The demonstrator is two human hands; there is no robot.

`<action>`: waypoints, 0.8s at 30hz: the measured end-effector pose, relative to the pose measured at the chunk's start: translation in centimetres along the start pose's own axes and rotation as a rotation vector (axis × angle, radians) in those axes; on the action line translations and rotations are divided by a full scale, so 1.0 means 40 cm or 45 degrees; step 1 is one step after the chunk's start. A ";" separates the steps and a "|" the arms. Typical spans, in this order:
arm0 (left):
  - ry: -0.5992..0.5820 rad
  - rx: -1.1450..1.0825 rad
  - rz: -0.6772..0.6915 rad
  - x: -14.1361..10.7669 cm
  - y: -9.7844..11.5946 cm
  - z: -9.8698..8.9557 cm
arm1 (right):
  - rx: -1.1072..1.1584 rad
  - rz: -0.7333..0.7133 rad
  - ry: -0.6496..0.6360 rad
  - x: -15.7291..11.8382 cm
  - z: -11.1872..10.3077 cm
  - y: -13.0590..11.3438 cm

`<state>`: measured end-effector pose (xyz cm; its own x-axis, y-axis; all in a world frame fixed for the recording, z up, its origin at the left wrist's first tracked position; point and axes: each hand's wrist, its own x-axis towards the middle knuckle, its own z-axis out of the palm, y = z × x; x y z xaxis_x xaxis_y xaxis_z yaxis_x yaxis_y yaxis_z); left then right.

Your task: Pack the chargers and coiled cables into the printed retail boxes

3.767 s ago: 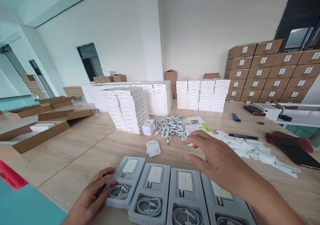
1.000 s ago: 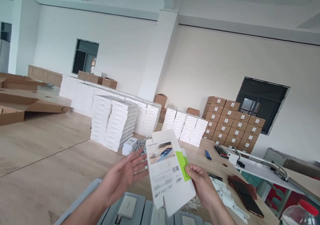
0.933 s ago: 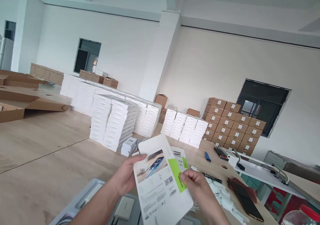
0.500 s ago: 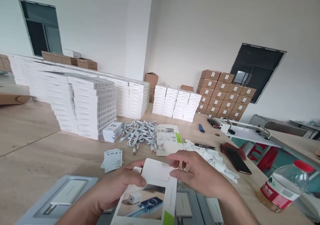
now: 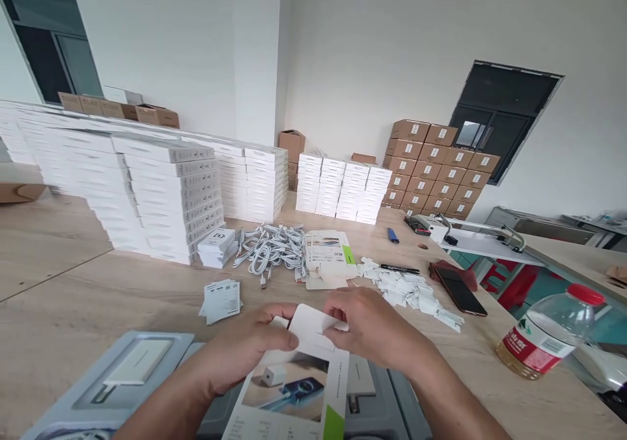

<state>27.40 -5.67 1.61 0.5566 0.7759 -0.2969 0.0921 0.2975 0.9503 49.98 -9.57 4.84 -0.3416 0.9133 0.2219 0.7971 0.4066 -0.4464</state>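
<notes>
A flat white printed box [image 5: 289, 388] with a charger and phone picture and a green corner is held at the bottom centre. My left hand [image 5: 245, 345] grips its upper left edge, thumb on the front. My right hand [image 5: 365, 326] pinches the white top flap from the right. Beneath the box lie grey trays; the left one [image 5: 182, 345] holds a white power bank [image 5: 142, 361]. Another white power bank [image 5: 361, 376] shows under my right wrist.
White cables [image 5: 277, 247], leaflets [image 5: 221, 299], flattened boxes [image 5: 329, 251] and paper scraps [image 5: 406, 286] lie ahead. Stacks of white boxes [image 5: 166, 192] stand left. A phone [image 5: 460, 290] and a bottle [image 5: 548, 335] are on the right; cartons [image 5: 406, 147] stand behind.
My right hand has moved left onto the top flap, and its fingers have closed on it. The view has shifted slightly.
</notes>
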 end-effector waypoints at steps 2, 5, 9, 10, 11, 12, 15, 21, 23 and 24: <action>0.007 0.043 0.000 0.000 -0.004 -0.006 | 0.133 0.023 -0.033 -0.003 -0.003 0.008; 0.012 0.110 -0.012 -0.005 -0.009 -0.019 | 0.578 0.086 -0.229 -0.009 -0.020 0.030; -0.024 0.167 -0.005 -0.021 -0.003 -0.022 | 0.966 0.132 -0.522 -0.017 -0.037 0.047; -0.033 0.184 -0.003 -0.025 0.000 -0.020 | 0.974 0.124 -0.596 -0.019 -0.037 0.046; -0.042 0.205 0.002 -0.029 0.003 -0.018 | 0.959 0.116 -0.666 -0.020 -0.036 0.044; -0.057 0.222 0.017 -0.031 0.006 -0.015 | 0.939 0.115 -0.726 -0.021 -0.033 0.041; -0.158 0.233 0.080 -0.031 0.011 -0.011 | 0.924 0.162 -0.811 -0.022 -0.019 0.035; -0.279 0.268 0.182 -0.029 0.011 -0.011 | 0.966 0.162 -0.771 -0.019 0.012 0.050; -0.291 0.257 0.175 -0.031 0.016 -0.006 | 0.929 0.151 -0.778 -0.019 0.017 0.051; -0.305 0.245 0.172 -0.032 0.019 -0.002 | 0.881 0.155 -0.773 -0.018 0.017 0.050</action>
<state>26.69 -6.39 2.69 0.7507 0.6414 -0.1583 0.1460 0.0725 0.9866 51.47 -9.38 3.20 -0.6330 0.7273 -0.2653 0.4370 0.0529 -0.8979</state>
